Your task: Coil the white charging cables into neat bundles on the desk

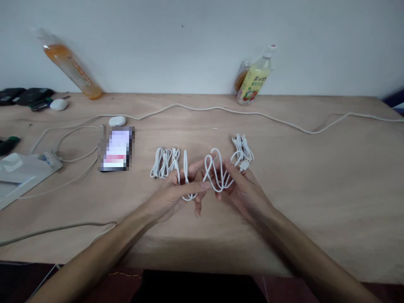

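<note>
A white charging cable hangs in loose loops between my two hands, above the table. My left hand is closed round its left loops, with the thumb laid across them. My right hand grips the loops on the right, and a white plug pokes out by its fingers. Beyond my left hand lie several folded white cables side by side. Another folded white cable bundle rests just past my right hand.
Left of the hands lies a phone, its screen blurred, with a white earbud case behind it. A long white cord crosses the wooden table. An orange drink bottle and a yellow drink bottle stand by the wall.
</note>
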Demonstrator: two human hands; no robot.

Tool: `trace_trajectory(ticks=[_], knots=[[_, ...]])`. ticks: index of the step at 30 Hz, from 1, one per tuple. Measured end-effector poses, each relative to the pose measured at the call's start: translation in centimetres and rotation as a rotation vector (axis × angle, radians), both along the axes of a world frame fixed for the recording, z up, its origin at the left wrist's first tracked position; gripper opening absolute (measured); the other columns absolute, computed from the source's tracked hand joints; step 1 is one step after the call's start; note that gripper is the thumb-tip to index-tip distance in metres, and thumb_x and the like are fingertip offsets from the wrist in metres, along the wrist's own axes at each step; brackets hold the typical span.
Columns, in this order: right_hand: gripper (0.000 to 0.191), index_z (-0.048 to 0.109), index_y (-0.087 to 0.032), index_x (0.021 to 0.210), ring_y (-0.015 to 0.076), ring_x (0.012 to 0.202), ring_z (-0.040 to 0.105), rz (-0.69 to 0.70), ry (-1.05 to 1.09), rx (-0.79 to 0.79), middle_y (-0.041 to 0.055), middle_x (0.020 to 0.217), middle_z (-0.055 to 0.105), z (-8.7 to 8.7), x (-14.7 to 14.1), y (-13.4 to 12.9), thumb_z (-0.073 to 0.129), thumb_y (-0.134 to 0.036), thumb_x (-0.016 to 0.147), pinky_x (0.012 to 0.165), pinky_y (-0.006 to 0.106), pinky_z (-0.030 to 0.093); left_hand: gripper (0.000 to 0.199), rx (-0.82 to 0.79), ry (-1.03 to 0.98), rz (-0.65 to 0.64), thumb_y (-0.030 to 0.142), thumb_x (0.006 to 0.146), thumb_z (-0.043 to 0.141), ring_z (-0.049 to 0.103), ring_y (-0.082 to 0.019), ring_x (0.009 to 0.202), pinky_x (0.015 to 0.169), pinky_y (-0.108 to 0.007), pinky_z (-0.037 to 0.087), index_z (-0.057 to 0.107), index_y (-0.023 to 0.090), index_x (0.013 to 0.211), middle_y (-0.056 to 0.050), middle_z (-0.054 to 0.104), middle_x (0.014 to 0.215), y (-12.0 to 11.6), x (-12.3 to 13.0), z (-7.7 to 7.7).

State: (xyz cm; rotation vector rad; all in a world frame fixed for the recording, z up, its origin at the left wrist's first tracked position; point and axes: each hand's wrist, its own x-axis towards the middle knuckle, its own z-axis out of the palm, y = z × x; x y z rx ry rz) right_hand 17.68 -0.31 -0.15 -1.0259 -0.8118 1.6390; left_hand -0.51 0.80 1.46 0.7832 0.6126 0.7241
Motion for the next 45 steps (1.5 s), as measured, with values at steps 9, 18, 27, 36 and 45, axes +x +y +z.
trace_trajectory(ticks=[9,18,27,36,45], knots=[[0.05,0.079,-0.021,0.091,0.023,0.075,0.076,0.035,-0.066,0.048,0.006,0.078,0.079,-0.3,0.2,0.0,0.079,-0.071,0.088,0.054,0.028,0.056,0.042,0.089,0.052,0.14,0.038,0.099,0.079,0.064,-0.014,0.072,0.061,-0.024,0.054,0.08,0.021,0.137,-0.006,0.074,0.09,-0.2,0.1,-1.2],[0.05,0.084,-0.023,0.109,0.0216,0.075,0.074,-0.048,-0.208,0.102,0.0045,0.084,0.081,-1.7,0.5,-0.1,0.069,-0.069,0.099,0.082,0.038,0.06,0.039,0.164,0.155,0.249,0.034,0.098,0.079,0.062,-0.014,0.075,0.067,-0.025,0.055,0.077,0.02,0.134,-0.004,0.075,0.091,-0.2,0.6,-1.2],[0.044,0.084,-0.023,0.093,0.0229,0.082,0.077,-0.077,-0.258,0.127,0.0053,0.087,0.083,-1.1,0.4,0.1,0.074,-0.066,0.096,0.087,0.039,0.06,0.041,0.114,0.224,0.267,0.031,0.095,0.08,0.074,-0.026,0.111,0.078,-0.031,0.062,0.078,0.021,0.134,-0.013,0.078,0.135,-0.1,0.4,-1.0],[0.044,0.084,-0.023,0.102,0.0266,0.091,0.081,-0.034,-0.165,0.115,0.0082,0.097,0.085,-1.7,0.3,0.0,0.074,-0.066,0.097,0.088,0.042,0.064,0.038,0.093,0.24,0.146,0.038,0.1,0.077,0.073,-0.031,0.123,0.089,-0.038,0.062,0.078,0.023,0.135,-0.013,0.076,0.142,-0.1,0.3,-1.5],[0.04,0.079,-0.024,0.09,0.0242,0.081,0.076,0.024,-0.252,0.17,0.0045,0.088,0.081,0.3,0.1,-0.2,0.075,-0.064,0.095,0.074,0.036,0.061,0.042,0.105,0.199,0.121,0.039,0.096,0.081,0.074,-0.031,0.123,0.104,-0.044,0.058,0.077,0.025,0.136,-0.011,0.082,0.127,0.0,0.3,-1.4]])
